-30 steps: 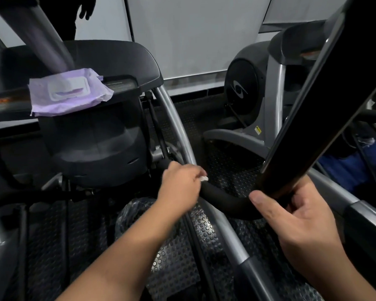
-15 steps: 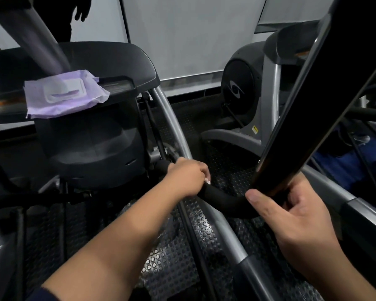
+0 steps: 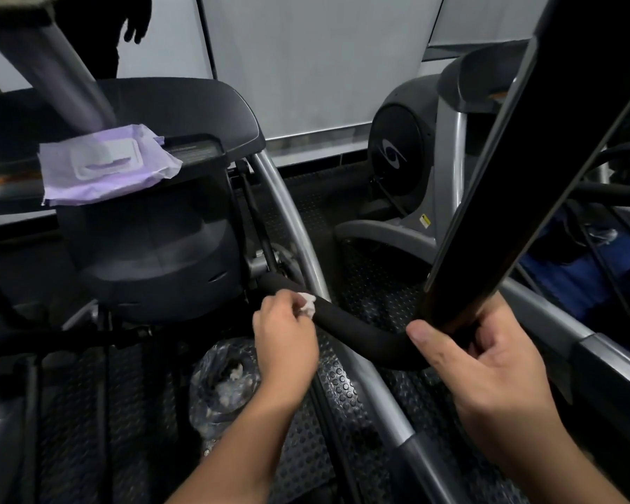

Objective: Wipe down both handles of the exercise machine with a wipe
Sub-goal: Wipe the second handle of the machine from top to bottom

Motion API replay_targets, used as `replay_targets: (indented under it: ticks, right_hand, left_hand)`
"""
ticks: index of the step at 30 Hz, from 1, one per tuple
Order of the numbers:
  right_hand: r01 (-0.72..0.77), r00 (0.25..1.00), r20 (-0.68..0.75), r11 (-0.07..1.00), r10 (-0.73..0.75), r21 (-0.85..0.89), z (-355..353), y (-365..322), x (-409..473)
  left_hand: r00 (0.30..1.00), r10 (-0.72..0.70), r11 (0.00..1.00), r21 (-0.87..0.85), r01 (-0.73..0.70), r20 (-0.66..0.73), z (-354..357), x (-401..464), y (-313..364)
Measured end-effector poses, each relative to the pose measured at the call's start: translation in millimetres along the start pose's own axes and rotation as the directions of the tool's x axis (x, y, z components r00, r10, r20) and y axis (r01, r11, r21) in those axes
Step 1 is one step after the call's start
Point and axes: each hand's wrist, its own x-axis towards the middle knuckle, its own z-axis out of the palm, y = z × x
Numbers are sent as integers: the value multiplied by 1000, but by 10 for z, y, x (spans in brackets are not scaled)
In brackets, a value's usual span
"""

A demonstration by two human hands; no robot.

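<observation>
A black foam-covered handle (image 3: 357,331) curves low across the middle of the machine. My left hand (image 3: 286,338) pinches a small white wipe (image 3: 307,303) and holds it against the handle's upper left part. My right hand (image 3: 488,372) grips the lower end of a thick black upright bar (image 3: 531,183) where it meets the handle on the right. The other handle is a dark bar (image 3: 33,340) at the left, partly in shadow.
A purple pack of wipes (image 3: 106,165) lies on the black console ledge (image 3: 197,114). A clear plastic bag (image 3: 222,380) with used wipes sits on the studded floor below. A second grey machine (image 3: 404,165) stands at the right. A person's dark arm (image 3: 135,20) shows at the top left.
My left hand slid the wipe up toward the handle's inner end, then back down and slightly off the bar, so more of the handle and wipe now show. My right hand kept its grip.
</observation>
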Motion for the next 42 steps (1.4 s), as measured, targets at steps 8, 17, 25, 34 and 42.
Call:
replay_targets:
  ticks: [8,17,25,34,42]
  right_hand:
    - [-12,1000,-1,999,12,-32,-5,-50,1]
    - [-9,999,-32,996,7,-86,-2,-67,-11]
    - [-3,999,-45,996,-1,-88,42,-82,-31]
    - [359,902,-32,788,-431,-500,180,240,-523]
    - [345,938,222,790,-267,-507,1256,541,-499]
  left_hand:
    - [827,-513,519,-683,513,232,185,-110,-2]
    - [700,-652,219,-811,542,291,213,58,133]
    - [777,-603,457,-720,522,180,179,84,83]
    - [997,-64,975,-208,72,45,30,153,-109]
    - [975,-104,926,-338,166,194,-308,408,-303]
